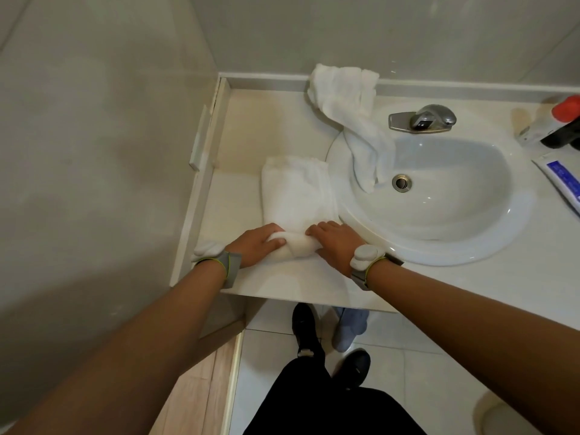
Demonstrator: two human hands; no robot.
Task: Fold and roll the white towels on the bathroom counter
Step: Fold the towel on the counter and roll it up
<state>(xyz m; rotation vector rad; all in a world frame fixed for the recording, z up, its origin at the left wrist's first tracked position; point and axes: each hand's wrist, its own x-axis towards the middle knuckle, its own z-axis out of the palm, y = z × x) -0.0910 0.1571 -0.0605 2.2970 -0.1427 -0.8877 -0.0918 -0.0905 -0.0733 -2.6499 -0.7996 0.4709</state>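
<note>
A folded white towel lies as a long strip on the counter left of the sink, its near end curled into a short roll. My left hand grips the roll's left side and my right hand presses on its right side. A second white towel lies crumpled at the back wall, with one end hanging down into the sink basin.
A chrome faucet sits behind the basin. At the right edge are a toothpaste tube and a red-capped bottle. The side wall runs close along the counter's left. Below the counter's front edge are my shoes and a grey cloth on the floor.
</note>
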